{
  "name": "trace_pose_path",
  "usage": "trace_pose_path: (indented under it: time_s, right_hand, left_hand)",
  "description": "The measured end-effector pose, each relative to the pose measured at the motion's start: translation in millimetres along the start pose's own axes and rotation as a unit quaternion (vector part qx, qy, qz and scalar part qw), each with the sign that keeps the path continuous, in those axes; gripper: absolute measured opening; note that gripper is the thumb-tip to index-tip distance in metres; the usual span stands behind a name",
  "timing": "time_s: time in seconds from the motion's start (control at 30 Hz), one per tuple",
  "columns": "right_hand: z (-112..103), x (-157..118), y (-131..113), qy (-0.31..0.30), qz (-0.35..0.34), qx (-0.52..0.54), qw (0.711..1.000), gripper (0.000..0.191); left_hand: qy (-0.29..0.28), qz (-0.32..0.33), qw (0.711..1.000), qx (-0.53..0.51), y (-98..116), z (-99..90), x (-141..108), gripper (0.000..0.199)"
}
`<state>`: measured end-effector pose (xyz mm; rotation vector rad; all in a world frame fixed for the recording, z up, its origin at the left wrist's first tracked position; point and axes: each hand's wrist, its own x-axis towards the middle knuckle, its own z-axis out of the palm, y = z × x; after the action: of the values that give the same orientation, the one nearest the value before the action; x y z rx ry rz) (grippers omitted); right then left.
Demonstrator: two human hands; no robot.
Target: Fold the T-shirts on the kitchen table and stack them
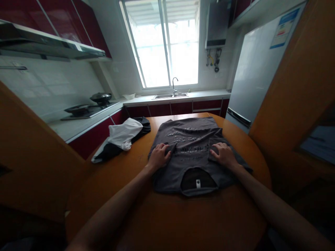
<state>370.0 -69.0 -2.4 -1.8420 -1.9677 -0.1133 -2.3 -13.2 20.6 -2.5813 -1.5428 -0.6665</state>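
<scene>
A dark grey T-shirt (196,139) lies spread on the wooden table, its neckline towards me and a white label inside the collar. Raised lettering runs across its front, and both sleeves are turned inward over the body. My left hand (159,156) rests on the left sleeve, its fingers loosely bent and the thumb apart. On the right sleeve lies my right hand (223,153), palm down with the fingers stretched out. Neither hand lifts the cloth; creases cross the shirt's far half.
The round wooden table (125,195) bears a heap of white and black clothing (125,132) at its left. Beyond stand a counter with a sink (163,96), a stove with pans (101,97) at left, and a fridge (259,69) at right.
</scene>
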Motion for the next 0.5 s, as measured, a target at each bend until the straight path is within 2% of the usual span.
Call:
trace_pose_path:
  time_s: [0.1, 0.2, 0.33, 0.5]
  right_hand:
    - [-3.0, -1.7, -8.2, -0.026, -0.005, 0.013, 1.0, 0.042]
    - [-1.0, -2.0, -11.4, -0.062, 0.002, 0.006, 0.998, 0.044]
    - [3.5, -0.6, -9.5, -0.056, 0.024, 0.032, 0.998, 0.033]
    - [5.2, 4.4, -1.4, -0.011, 0.059, 0.147, 0.987, 0.03]
  left_hand:
    - [-0.024, 0.018, 0.999, -0.046, 19.1, 4.3, -1.7, 0.039]
    - [-0.051, 0.03, 0.997, -0.045, 26.4, 10.7, -3.4, 0.043]
    - [-0.053, 0.022, 0.996, -0.067, 20.6, 15.0, -3.0, 0.034]
    - [-0.017, 0.011, 0.991, -0.131, 7.1, 18.3, 1.7, 0.036]
